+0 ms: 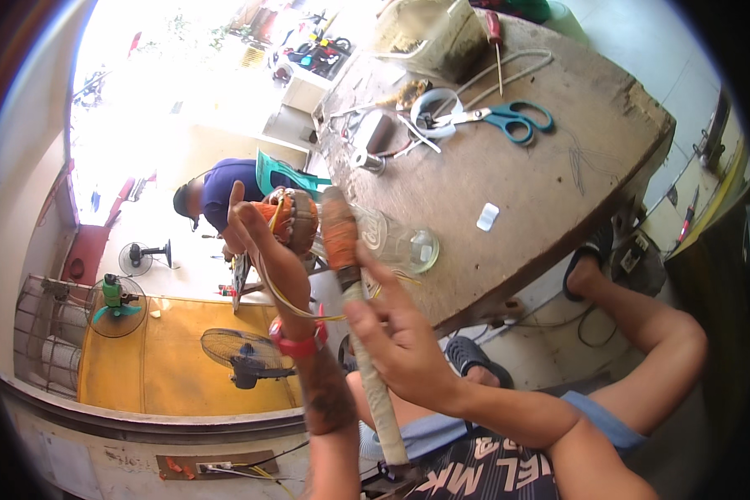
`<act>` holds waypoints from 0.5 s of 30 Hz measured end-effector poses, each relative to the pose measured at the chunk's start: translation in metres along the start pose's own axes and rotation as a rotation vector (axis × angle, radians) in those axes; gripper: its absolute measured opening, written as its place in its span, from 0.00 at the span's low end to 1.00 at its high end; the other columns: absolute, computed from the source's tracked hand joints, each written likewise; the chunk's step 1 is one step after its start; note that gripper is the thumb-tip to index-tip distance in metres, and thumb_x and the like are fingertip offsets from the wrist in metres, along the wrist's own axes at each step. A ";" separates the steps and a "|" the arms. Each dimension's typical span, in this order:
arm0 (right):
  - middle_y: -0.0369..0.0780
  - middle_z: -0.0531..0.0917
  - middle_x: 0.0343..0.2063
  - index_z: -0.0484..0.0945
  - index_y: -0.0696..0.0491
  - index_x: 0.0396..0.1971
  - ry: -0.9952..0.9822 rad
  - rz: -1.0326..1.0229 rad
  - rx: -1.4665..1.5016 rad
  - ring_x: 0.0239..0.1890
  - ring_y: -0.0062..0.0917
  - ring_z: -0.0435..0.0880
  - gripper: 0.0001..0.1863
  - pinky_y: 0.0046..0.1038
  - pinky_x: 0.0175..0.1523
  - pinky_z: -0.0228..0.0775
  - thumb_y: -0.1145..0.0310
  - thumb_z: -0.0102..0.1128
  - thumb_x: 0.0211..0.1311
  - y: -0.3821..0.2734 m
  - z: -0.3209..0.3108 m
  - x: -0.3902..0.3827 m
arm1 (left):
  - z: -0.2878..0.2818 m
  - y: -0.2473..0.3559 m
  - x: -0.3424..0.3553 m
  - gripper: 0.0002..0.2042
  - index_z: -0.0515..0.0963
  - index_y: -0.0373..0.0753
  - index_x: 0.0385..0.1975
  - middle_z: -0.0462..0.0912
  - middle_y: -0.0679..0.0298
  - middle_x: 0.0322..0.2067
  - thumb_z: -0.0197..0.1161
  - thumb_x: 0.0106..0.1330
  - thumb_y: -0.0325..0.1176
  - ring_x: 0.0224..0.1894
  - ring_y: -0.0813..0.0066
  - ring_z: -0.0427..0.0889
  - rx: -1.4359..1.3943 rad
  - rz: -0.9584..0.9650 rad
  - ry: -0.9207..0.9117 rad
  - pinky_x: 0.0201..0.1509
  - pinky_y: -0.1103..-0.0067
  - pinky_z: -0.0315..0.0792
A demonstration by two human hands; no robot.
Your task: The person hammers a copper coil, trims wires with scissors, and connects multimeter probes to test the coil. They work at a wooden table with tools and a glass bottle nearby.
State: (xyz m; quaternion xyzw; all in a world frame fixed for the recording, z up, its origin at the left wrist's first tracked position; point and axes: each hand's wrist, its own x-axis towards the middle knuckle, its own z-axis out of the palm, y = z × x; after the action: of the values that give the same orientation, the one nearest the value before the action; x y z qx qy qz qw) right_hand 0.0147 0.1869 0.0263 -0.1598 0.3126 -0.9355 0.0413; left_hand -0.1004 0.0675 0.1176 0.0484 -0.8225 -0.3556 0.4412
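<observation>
My left hand [279, 258] is raised and holds a motor stator [298, 223], a ring with orange-wrapped copper windings. Thin yellow and white wires [279, 292] trail from it past my wrist. In my right hand [396, 333] is a stick-like tool [373, 379], its long handle bound in pale tape. The rusty orange-brown upper end [339, 229] of this tool points up, beside the stator; whether they touch I cannot tell. Just behind, a clear glass bottle [383, 237] lies on its side on the worn wooden table [575, 192].
Blue-handled scissors [521, 122], a white tape roll [436, 111], a red-handled screwdriver [495, 37], a small spool [368, 161] and a dirty plastic tub [425, 42] occupy the far table. Fans [246, 358] stand at left. Another person [225, 187] bends over beyond my left hand.
</observation>
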 end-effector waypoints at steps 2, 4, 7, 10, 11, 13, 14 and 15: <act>0.40 0.81 0.30 0.42 0.48 0.81 0.105 -0.112 0.197 0.31 0.16 0.77 0.38 0.23 0.37 0.70 0.61 0.50 0.81 0.000 -0.001 0.001 | -0.004 -0.003 0.009 0.39 0.66 0.35 0.67 0.81 0.53 0.53 0.33 0.79 0.67 0.51 0.63 0.83 -0.050 0.092 -0.098 0.60 0.70 0.76; 0.37 0.78 0.28 0.41 0.48 0.81 0.027 -0.055 0.134 0.29 0.13 0.74 0.38 0.21 0.34 0.67 0.60 0.50 0.81 0.000 0.000 0.002 | -0.012 -0.007 0.018 0.38 0.68 0.34 0.64 0.82 0.49 0.52 0.33 0.79 0.67 0.53 0.60 0.82 -0.340 0.166 -0.407 0.65 0.66 0.72; 0.36 0.78 0.28 0.42 0.50 0.81 -0.019 0.029 0.081 0.28 0.11 0.72 0.38 0.19 0.33 0.65 0.61 0.50 0.81 0.001 0.002 0.005 | -0.011 -0.019 0.021 0.36 0.67 0.35 0.61 0.87 0.51 0.35 0.34 0.79 0.67 0.40 0.61 0.86 -0.507 0.110 -0.396 0.55 0.70 0.77; 0.36 0.79 0.27 0.44 0.52 0.81 0.074 -0.067 0.129 0.27 0.12 0.72 0.38 0.20 0.35 0.66 0.59 0.50 0.81 0.000 0.007 0.000 | -0.010 -0.020 0.013 0.33 0.68 0.39 0.62 0.86 0.47 0.38 0.32 0.80 0.64 0.39 0.66 0.87 -0.440 0.093 -0.285 0.45 0.76 0.82; 0.35 0.79 0.28 0.43 0.52 0.81 -0.012 0.072 0.010 0.27 0.12 0.72 0.38 0.19 0.35 0.66 0.60 0.50 0.81 -0.001 0.008 -0.002 | -0.008 -0.018 0.010 0.34 0.68 0.39 0.61 0.85 0.45 0.38 0.32 0.80 0.65 0.37 0.65 0.86 -0.431 0.104 -0.247 0.43 0.75 0.83; 0.36 0.80 0.28 0.43 0.53 0.81 0.013 0.140 0.061 0.28 0.14 0.74 0.38 0.21 0.36 0.67 0.60 0.50 0.81 -0.004 0.006 -0.003 | -0.005 -0.010 0.005 0.35 0.68 0.39 0.62 0.85 0.45 0.38 0.31 0.79 0.66 0.37 0.65 0.86 -0.405 -0.019 -0.168 0.42 0.75 0.83; 0.36 0.80 0.28 0.42 0.53 0.81 0.063 0.164 0.114 0.28 0.16 0.75 0.38 0.22 0.36 0.68 0.60 0.50 0.81 -0.005 0.003 -0.002 | -0.002 -0.005 0.007 0.36 0.68 0.39 0.62 0.85 0.45 0.37 0.31 0.79 0.67 0.37 0.65 0.86 -0.431 -0.012 -0.172 0.42 0.75 0.84; 0.37 0.80 0.28 0.42 0.53 0.81 0.178 -0.032 0.228 0.29 0.18 0.75 0.38 0.25 0.37 0.69 0.60 0.50 0.81 -0.006 0.004 -0.004 | -0.001 -0.001 0.006 0.39 0.67 0.37 0.62 0.84 0.45 0.37 0.30 0.77 0.69 0.37 0.65 0.86 -0.351 0.040 -0.183 0.42 0.74 0.84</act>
State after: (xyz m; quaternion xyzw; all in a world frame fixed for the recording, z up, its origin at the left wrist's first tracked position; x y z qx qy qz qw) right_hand 0.0200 0.1903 0.0321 -0.0754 0.2042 -0.9759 0.0163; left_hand -0.1034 0.0636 0.1210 -0.0782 -0.7853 -0.4875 0.3735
